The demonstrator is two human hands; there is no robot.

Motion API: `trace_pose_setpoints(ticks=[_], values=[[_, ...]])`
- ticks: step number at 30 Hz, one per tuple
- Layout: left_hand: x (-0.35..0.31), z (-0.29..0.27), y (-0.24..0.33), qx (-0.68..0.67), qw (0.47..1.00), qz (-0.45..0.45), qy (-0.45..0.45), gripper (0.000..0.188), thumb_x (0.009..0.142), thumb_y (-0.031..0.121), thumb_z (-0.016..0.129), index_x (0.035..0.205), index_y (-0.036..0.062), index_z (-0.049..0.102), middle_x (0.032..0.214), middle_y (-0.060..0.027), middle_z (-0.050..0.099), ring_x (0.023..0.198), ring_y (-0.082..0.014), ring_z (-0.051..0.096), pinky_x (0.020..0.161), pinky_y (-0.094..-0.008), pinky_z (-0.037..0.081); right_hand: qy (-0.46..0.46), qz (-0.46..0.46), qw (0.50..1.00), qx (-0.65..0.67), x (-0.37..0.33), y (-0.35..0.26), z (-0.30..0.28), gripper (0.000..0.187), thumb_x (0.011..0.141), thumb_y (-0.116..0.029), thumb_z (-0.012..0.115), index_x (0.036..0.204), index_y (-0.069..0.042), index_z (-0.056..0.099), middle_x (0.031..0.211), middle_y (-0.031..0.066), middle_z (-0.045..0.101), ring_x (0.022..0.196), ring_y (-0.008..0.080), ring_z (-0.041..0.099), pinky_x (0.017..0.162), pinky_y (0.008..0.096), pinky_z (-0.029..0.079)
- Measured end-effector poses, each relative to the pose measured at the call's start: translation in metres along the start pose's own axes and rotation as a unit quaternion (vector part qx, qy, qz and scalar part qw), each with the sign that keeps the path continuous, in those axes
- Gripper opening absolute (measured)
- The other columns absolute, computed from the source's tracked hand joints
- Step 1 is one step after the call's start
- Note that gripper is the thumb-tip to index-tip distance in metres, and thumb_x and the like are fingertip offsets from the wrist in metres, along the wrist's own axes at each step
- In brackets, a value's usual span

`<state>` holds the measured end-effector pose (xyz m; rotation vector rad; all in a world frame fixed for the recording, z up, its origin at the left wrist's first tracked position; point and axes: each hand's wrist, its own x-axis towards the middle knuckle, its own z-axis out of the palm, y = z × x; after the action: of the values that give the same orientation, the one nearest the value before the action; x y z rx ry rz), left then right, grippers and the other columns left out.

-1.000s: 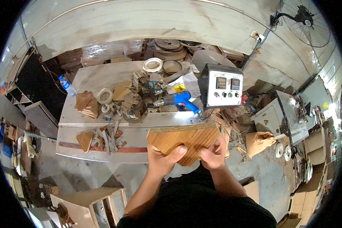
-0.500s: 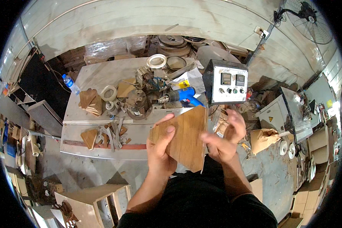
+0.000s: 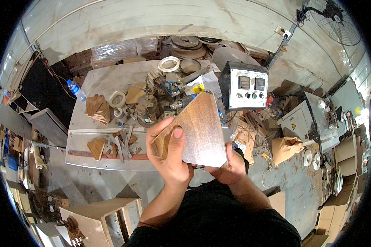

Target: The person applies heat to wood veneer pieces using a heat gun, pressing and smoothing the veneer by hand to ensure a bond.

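A flat brown wooden board [image 3: 204, 131] with angled corners is held up in front of me, over the near edge of the workbench. My left hand [image 3: 172, 164] grips its left side, thumb across the face and fingers round the edge. At the lower right corner, my right hand [image 3: 234, 166] holds the board, its other fingers hidden behind or under the wood. Behind the board, a blue heat gun [image 3: 188, 100] is mostly covered, its metal nozzle pointing left toward a metal machine [image 3: 147, 108] on the bench.
On the workbench [image 3: 99, 84] lie a stack of wooden pieces [image 3: 97, 108], offcut strips [image 3: 121, 147], a tape roll [image 3: 118, 99] and a water bottle [image 3: 75, 88]. A control box [image 3: 247, 86] stands at the back right. Right of me are a brown paper bag [image 3: 285, 150] and cables; a wooden frame [image 3: 99, 210] is lower left.
The board has tilted and risen slightly, now catching light on its face. My right hand, blurred and apart to the right before, has come in to the board's lower right edge.
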<state>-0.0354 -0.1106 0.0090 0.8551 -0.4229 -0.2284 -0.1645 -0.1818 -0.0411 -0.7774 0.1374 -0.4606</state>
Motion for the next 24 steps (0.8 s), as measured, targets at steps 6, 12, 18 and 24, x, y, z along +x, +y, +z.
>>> trace_pose_setpoints(ticks=[6, 12, 18, 24], values=[[-0.003, -0.011, -0.014, 0.094, 0.993, 0.066, -0.016, 0.029, 0.097, 0.018, 0.062, 0.123, 0.0064, 0.064, 0.125, -0.0198, 0.057, 0.111, -0.0293, 0.059, 0.095, -0.0417, 0.048, 0.012, -0.017, 0.999, 0.042, 0.0, 0.003, 0.015, 0.063, 0.107, -0.046, 0.04, 0.151, -0.001, 0.039, 0.148, 0.0145, 0.052, 0.139, 0.0279, 0.045, 0.118, 0.0421, 0.031], [-0.004, -0.022, -0.03, 0.23, 0.942, 0.244, -0.021, 0.031, 0.098, 0.015, 0.061, 0.128, 0.022, 0.064, 0.13, -0.0246, 0.056, 0.114, -0.038, 0.058, 0.095, -0.0507, 0.047, -0.048, -0.012, 0.998, 0.032, -0.005, 0.006, 0.008, 0.069, 0.107, -0.042, 0.04, 0.158, 0.001, 0.023, 0.155, 0.0159, 0.042, 0.145, 0.0273, 0.04, 0.121, 0.0431, 0.025], [-0.006, -0.023, -0.031, 0.262, 0.917, 0.298, -0.035, 0.032, 0.097, 0.013, 0.062, 0.129, 0.0194, 0.062, 0.129, -0.0248, 0.057, 0.116, -0.0381, 0.057, 0.097, -0.0509, 0.046, 0.011, -0.05, 0.999, -0.017, -0.005, 0.011, 0.022, 0.064, 0.108, -0.046, 0.039, 0.154, -0.004, 0.033, 0.15, 0.0135, 0.048, 0.14, 0.0262, 0.044, 0.118, 0.0426, 0.031], [0.0, -0.023, -0.05, 0.233, 0.91, 0.335, -0.071, 0.028, 0.094, 0.018, 0.066, 0.121, 0.0106, 0.065, 0.119, -0.0216, 0.06, 0.105, -0.0331, 0.061, 0.085, -0.0441, 0.05, 0.015, -0.071, 0.991, -0.11, 0.002, 0.005, 0.014, 0.096, 0.094, -0.064, 0.058, 0.158, -0.003, 0.019, 0.157, 0.0129, 0.035, 0.145, 0.0263, 0.037, 0.118, 0.0428, 0.03]])
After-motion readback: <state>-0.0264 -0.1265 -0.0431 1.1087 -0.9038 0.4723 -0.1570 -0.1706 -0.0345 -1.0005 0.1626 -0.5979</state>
